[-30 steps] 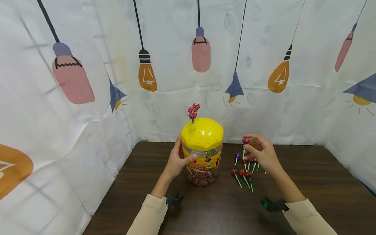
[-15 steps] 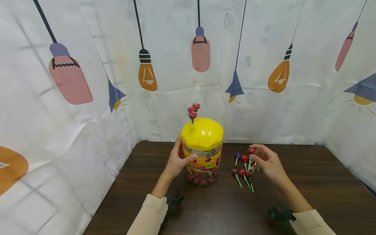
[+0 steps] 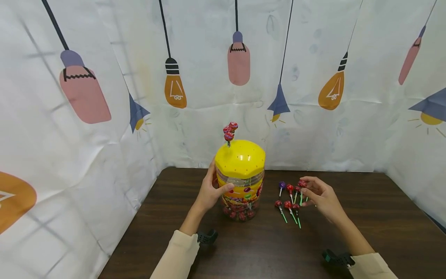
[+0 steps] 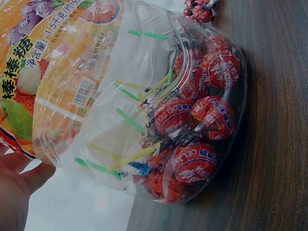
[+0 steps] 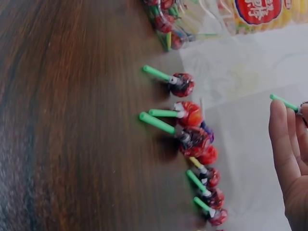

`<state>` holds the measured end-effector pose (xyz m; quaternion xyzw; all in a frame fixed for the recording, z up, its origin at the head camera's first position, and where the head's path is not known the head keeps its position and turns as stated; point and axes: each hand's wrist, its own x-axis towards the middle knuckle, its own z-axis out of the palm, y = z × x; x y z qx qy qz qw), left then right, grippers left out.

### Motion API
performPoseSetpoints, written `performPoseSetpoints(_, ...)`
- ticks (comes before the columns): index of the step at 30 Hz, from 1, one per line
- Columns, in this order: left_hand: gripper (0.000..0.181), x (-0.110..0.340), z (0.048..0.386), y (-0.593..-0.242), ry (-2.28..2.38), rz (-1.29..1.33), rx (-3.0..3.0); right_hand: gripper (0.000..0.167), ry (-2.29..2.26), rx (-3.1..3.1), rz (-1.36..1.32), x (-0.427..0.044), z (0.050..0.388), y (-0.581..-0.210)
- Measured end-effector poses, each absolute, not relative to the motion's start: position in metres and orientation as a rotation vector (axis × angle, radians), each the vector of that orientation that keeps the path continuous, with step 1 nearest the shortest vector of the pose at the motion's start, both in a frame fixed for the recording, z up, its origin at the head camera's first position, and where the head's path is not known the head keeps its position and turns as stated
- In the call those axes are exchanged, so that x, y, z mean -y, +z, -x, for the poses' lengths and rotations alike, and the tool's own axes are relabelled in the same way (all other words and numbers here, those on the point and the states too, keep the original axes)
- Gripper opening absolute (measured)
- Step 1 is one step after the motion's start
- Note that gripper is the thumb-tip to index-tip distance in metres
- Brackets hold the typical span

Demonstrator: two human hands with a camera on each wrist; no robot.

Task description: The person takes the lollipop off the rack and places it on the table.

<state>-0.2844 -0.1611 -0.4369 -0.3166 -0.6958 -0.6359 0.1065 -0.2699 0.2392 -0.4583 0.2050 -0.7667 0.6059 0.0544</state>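
My left hand (image 3: 210, 192) grips the side of a clear plastic jar (image 3: 240, 190) with a yellow lid (image 3: 240, 157). Wrapped red lollipops (image 4: 192, 163) lie in the jar's bottom, seen close up in the left wrist view. From the lid's top stick up a few red lollipops (image 3: 229, 136). To the right, my right hand (image 3: 324, 197) pinches a red-wrapped lollipop (image 3: 302, 183); its green stick (image 5: 284, 102) shows in the right wrist view. Just beneath and beside that hand lie several loose lollipops (image 3: 287, 205), mostly red with green sticks, and one purple lollipop (image 3: 282, 185).
The dark wood table (image 3: 265, 248) carries the jar and the loose lollipops. Behind it hangs a pale cloth backdrop (image 3: 209, 135) printed with lamps. Black bands (image 3: 207, 237) sit on both wrists.
My right hand has moved rightward and lower with the lollipop, closer to the loose ones, and more of those now show. The left hand and jar stay put.
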Motion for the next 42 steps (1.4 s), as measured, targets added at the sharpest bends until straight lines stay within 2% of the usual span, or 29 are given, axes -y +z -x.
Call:
performPoseSetpoints(23, 0.096, 0.163, 0.285, -0.435, -1.906, 0.942, 2.027, 0.048, 1.913, 2.677, -0.634, -0.259, 0.280, -0.477)
performPoseSetpoints(42, 0.093, 0.161, 0.285, -0.437, -1.886, 0.929, 2.043, 0.044, 1.946, 2.833, -0.617, -0.268, 0.282, -0.484)
